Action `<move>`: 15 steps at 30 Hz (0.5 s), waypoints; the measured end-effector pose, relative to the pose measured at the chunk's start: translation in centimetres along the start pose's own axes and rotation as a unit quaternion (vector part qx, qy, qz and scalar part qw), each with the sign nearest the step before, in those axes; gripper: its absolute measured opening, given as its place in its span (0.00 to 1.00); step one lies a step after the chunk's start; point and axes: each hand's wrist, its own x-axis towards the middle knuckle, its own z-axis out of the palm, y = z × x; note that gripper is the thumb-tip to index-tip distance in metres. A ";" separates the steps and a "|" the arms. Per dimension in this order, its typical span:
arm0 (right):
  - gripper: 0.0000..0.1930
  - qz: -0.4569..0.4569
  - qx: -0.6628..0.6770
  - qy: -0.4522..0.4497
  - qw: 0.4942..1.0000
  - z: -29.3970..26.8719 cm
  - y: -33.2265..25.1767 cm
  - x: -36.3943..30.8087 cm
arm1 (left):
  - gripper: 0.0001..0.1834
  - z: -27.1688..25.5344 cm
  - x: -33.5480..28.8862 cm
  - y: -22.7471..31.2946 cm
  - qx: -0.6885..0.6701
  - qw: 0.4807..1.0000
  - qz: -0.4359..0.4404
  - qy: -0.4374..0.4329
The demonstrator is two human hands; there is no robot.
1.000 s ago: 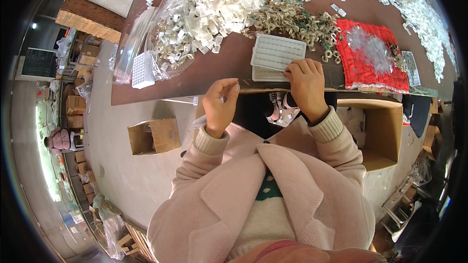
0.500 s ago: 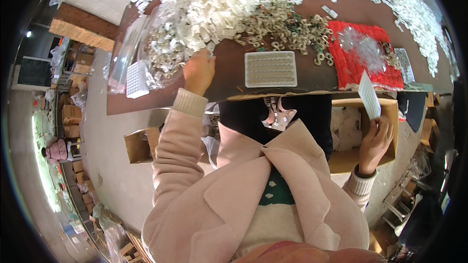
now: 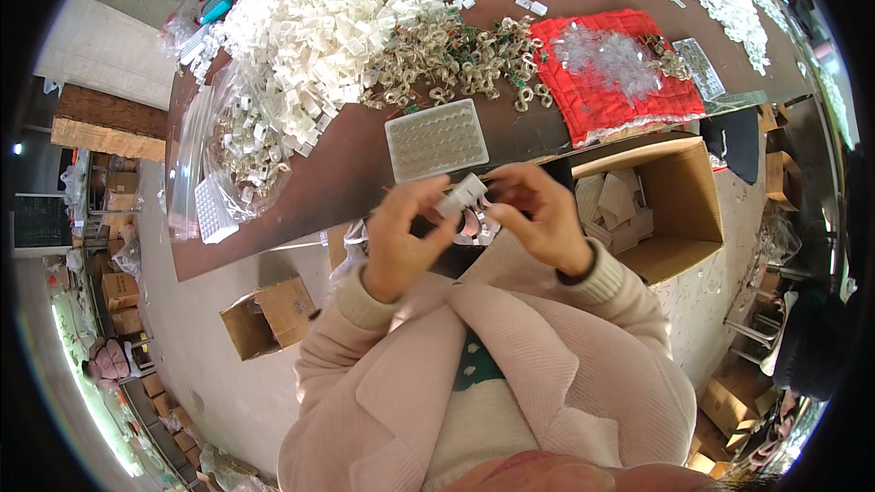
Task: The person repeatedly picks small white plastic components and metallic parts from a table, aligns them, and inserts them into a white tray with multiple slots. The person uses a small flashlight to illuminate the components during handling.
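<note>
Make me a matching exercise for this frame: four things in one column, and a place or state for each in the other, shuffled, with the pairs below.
Things
1. Tray
2. Red cloth
3. Large box
4. White piece

Place or state
A. Has flat white pieces inside
B. Between the left hand and the right hand
C. Just in front of the tan rings
D. Under a heap of clear bits

Pairs: 1-C, 2-D, 3-A, 4-B
</note>
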 end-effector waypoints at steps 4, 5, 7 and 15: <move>0.05 0.052 0.022 -0.056 0.997 2.0 0.0 2.1 | 0.17 0.9 -0.6 0.9 -0.119 0.992 -0.041 0.025; 0.05 0.047 0.003 -0.074 0.996 1.8 -0.2 2.3 | 0.16 1.0 -0.6 0.8 -0.207 0.976 -0.065 0.025; 0.04 0.037 -0.033 -0.102 0.994 1.4 -0.5 2.5 | 0.13 0.6 -0.9 0.5 -0.299 0.937 -0.179 -0.027; 0.15 -0.249 -0.490 0.172 0.817 -3.9 1.3 9.6 | 0.13 1.7 -1.2 -1.5 -0.436 0.863 -0.255 -0.014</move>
